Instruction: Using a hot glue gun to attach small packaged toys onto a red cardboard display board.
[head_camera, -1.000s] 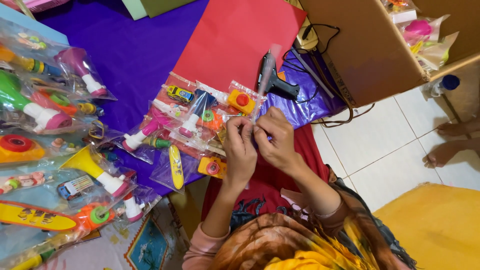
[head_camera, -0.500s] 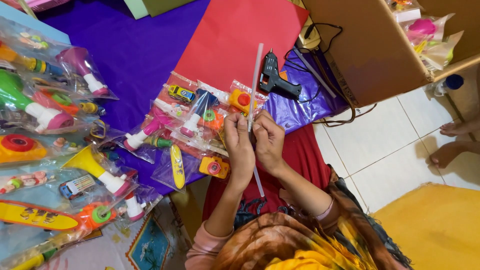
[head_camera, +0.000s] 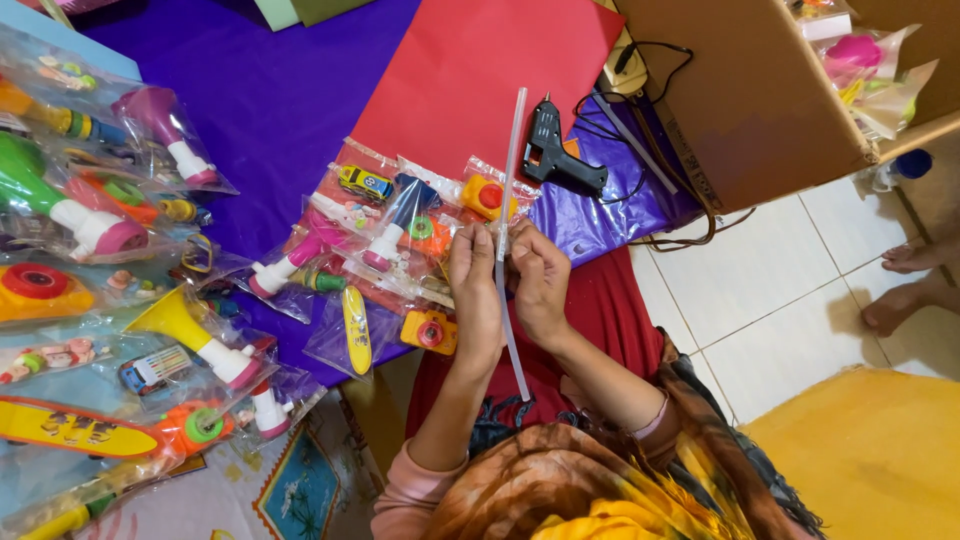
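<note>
1. The left hand (head_camera: 474, 275) and right hand (head_camera: 538, 280) are both clenched on a long clear glue stick (head_camera: 508, 200), held upright above the red sheet (head_camera: 480, 70).
2. The black glue gun (head_camera: 555, 152) lies untouched on the purple foil (head_camera: 590, 215) near the cardboard box (head_camera: 740, 90), with no stick loaded that I can see.
3. Bagged toys (head_camera: 400, 230) lie by the hands; whether any are glued cannot be told.

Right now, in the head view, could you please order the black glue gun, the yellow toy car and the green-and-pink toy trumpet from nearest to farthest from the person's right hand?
From the right hand, which holds the clear glue stick:
1. Black glue gun, just beyond the hand, on the purple sheet.
2. Yellow toy car, bagged, past the left hand.
3. Green-and-pink toy trumpet, at the far left edge.
</note>
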